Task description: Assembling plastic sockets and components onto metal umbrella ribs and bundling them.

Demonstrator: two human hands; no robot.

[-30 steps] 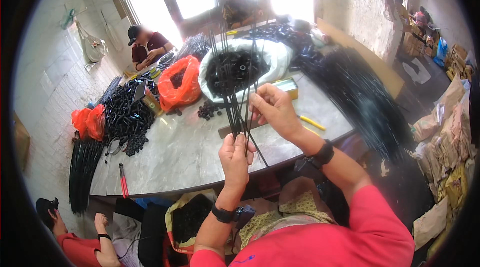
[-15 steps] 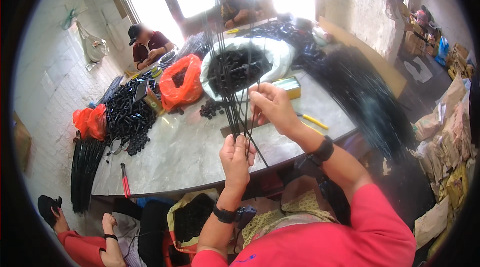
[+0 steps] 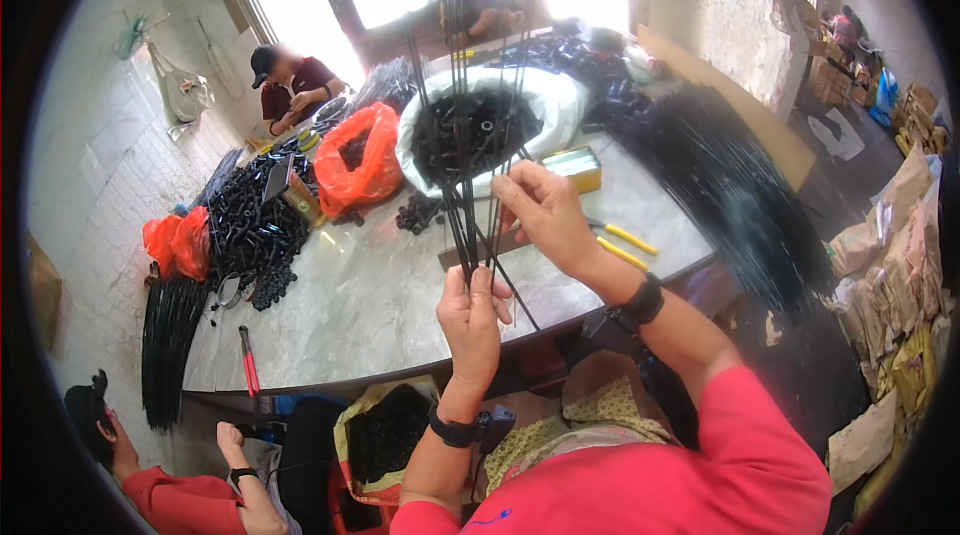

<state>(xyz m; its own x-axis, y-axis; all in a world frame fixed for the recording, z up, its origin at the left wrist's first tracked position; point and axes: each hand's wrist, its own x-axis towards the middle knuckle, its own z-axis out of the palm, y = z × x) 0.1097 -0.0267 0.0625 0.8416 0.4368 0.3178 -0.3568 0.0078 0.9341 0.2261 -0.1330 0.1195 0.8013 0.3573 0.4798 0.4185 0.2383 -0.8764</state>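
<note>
My left hand (image 3: 470, 323) is closed around the lower ends of several long, thin black rods (image 3: 458, 220), which stand upright and fan out a little toward the top. Just above it on the right, my right hand (image 3: 550, 220) has thumb and forefinger pinched at one of the rods. Behind the rods lies a white sack (image 3: 562, 105), open and filled with black tubular parts (image 3: 462, 130). Small black pieces (image 3: 418, 213) are heaped on the grey table (image 3: 370, 310) beside the sack.
Yellow-handled pliers (image 3: 630, 240) and a yellow box (image 3: 580, 173) lie to the right, with a large rod bundle (image 3: 720, 185) beyond. Leftward are an orange bag (image 3: 347, 193), a pile of black parts (image 3: 255, 225) and red-handled pliers (image 3: 249, 365). Other people sit around the table.
Both hands keep their hold, and the rods have shifted slightly, with their tops spread differently. The person at lower left has moved their arm and head a little.
</note>
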